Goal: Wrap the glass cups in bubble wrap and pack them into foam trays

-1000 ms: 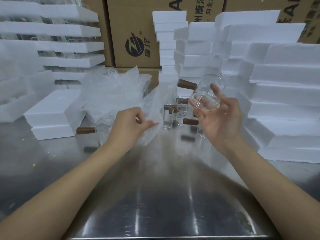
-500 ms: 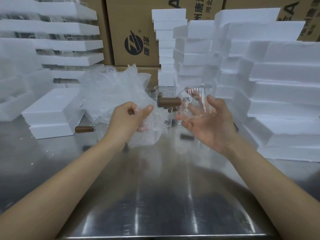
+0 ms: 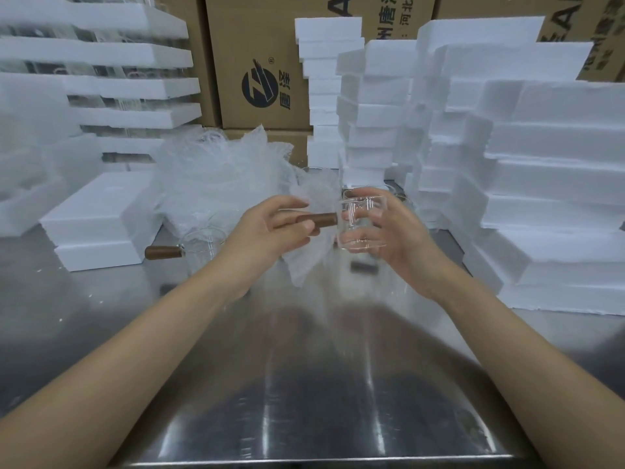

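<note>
Closing on the cup from both sides, your fingers [image 3: 358, 236] on the right hand [image 3: 399, 245] curl around the clear glass cup [image 3: 362, 221], while your left hand [image 3: 267, 231] pinches a sheet of bubble wrap [image 3: 311, 262] and lies against the cup's brown wooden handle [image 3: 316, 219]. The handle runs between your left thumb and fingers; whether they truly grip it or only steady it cannot be told for certain.

A second ago the cup sat higher and off to the right, tilted, with the handle pointing up and away and the wrap held well apart in your left hand. Now the cup is level, mouth upward, handle pointing left, and it meets the sheet above the bench [image 3: 304, 384]. Judging from that, picking up is over and wrapping is about to begin; no wrap goes round the glass yet.

Behind your hands lies the loose heap of bubble wrap [image 3: 220, 177]. Another cup [image 3: 199, 245] with its wooden handle stands on the bench to the left, unwrapped, and more glass shows blurred behind the held one. Foam trays [image 3: 98, 218] sit stacked at left, and taller stacks [image 3: 554, 184] rise at right, with cardboard boxes [image 3: 257, 62] behind.
</note>
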Tool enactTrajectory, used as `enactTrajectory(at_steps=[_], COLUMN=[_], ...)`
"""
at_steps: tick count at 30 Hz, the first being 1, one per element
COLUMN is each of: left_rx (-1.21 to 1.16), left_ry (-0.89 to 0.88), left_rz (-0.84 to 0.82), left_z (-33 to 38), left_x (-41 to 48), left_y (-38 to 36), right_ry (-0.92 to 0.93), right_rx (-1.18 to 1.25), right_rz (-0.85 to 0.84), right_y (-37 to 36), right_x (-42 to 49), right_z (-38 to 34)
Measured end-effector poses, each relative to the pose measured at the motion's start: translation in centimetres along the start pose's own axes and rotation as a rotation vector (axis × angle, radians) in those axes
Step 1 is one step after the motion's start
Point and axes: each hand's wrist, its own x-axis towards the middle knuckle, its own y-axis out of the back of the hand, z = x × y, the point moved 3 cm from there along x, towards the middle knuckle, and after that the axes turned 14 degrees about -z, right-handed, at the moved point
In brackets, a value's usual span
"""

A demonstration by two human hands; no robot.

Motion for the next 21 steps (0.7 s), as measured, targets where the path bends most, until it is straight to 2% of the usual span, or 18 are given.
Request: enactTrajectory(at_steps=[3,9,12,14,16,19,21], left_rx=[0.078,0.163,0.161,0.168,0.217,0.497,0.682], left_ry=[-0.06,-0.013,-0.018,-0.036,-0.064,-0.175,-0.281], left_rz=[0.037,-0.001,-0.044,-0.019,0.083,0.258,0.306], left_z=[0.4,0.3,0.2,0.3,0.3,0.7,1.2], left_x=[-0.1,-0.3,-0.4,-0.3,-0.2,-0.6,-1.0], left_y=[-0.1,-0.8,-0.8,-0.5,0.0,0.5,0.6], right_ry=[0.002,-0.065,-0.081,-0.081,-0.065,0.027,0.108], right_rx=[-0.004,-0.354,-0.333,-0.315,-0.334,-0.369,-0.298], right_rz=[-0.086,-0.272,-0.322,-0.271,-0.201,0.005,0.11], right_y=[-0.3,-1.4,-1.8,-1.7,-1.6,-1.2,-0.8], right_x=[-0.1,-0.8,-0.9,-0.7,-0.7,-0.8,-0.8], right_z=[-0.3,0.5,0.9,0.7,0.4,-0.1,-0.7])
